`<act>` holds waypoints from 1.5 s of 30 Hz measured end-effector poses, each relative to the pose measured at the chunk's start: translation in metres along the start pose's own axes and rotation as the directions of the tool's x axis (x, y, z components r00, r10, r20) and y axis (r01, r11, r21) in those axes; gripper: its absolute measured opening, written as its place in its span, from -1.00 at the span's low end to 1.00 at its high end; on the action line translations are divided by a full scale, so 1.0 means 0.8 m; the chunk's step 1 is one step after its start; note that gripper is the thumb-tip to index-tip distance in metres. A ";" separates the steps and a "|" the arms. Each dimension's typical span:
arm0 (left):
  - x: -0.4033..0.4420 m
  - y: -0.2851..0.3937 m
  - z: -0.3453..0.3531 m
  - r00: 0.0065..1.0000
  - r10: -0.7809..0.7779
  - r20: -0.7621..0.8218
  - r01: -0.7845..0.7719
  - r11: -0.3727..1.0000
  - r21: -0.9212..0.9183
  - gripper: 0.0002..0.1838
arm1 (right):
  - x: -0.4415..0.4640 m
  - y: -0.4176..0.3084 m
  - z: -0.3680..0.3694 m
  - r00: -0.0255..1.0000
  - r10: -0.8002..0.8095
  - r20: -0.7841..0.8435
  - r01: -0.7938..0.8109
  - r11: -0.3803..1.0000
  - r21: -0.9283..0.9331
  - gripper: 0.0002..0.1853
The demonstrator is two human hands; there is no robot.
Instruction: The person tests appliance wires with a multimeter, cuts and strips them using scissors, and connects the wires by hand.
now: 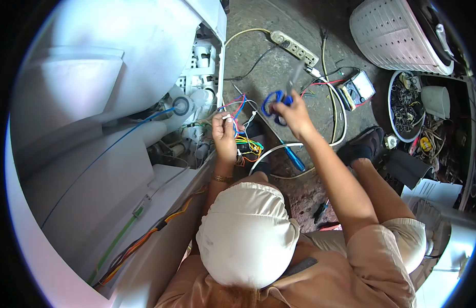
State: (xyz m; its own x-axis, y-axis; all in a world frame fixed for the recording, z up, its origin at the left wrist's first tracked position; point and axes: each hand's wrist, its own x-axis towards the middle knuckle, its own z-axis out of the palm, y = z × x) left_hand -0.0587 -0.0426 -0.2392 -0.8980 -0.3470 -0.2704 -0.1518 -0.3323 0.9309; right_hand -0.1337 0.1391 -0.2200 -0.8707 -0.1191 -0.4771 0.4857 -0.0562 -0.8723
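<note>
My left hand (225, 136) is closed in a pinch on thin coloured wires (240, 110), beside the open side of a white appliance (94, 149). To the right, my right hand (294, 114) grips blue-handled scissors (273, 105), whose blurred blades point up and away from the wires. Yellow, green and orange wires (254, 146) hang in a bundle just right of my left hand. Below my right hand, a screwdriver with a blue handle (294, 158) lies on the floor.
A power strip (295, 48) and looping cables lie on the floor ahead. At the right are a multimeter (360, 89), a white perforated basket (397, 33) and a round tub of small metal parts (406, 105). A shod foot (363, 145) stands nearby.
</note>
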 end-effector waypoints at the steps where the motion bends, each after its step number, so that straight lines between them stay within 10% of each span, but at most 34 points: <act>1: -0.001 -0.001 0.000 1.000 0.002 -0.003 -0.002 1.000 -0.005 -0.86 | -0.021 0.001 0.003 0.999 0.044 0.000 -0.043 0.986 0.161 -0.64; 7: -0.003 0.000 -0.006 0.999 0.018 0.031 -0.016 0.996 -0.084 -0.84 | -0.082 0.046 0.015 0.995 -0.088 0.055 0.097 0.976 -0.197 -0.42; 10: -0.004 0.006 -0.003 1.000 0.005 -0.011 -0.007 0.982 -0.188 -0.82 | -0.074 0.077 -0.011 0.918 0.223 0.327 -0.276 0.953 0.126 -0.42; 18: 0.000 -0.001 -0.010 0.999 -0.032 -0.043 0.021 0.972 -0.235 -0.86 | -0.077 0.048 -0.030 0.873 0.097 0.478 -0.026 0.988 -0.153 -0.29; 26: 0.000 -0.007 -0.011 0.995 -0.041 -0.088 0.023 0.980 -0.197 -0.89 | -0.081 0.029 -0.009 0.892 -0.364 0.267 0.451 0.673 -0.586 -0.42; 45: 0.003 -0.006 -0.002 0.975 -0.038 -0.220 -0.012 0.975 -0.220 -0.92 | -0.093 0.048 0.030 0.922 -0.348 0.170 0.382 0.744 -0.549 -0.56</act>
State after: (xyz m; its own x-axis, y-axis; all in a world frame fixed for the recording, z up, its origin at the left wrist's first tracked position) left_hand -0.0596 -0.0430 -0.2450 -0.7787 -0.5188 -0.3527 -0.0467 -0.5127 0.8573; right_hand -0.0479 0.1222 -0.2156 -0.9586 -0.2590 -0.1186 -0.0134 0.4570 -0.8894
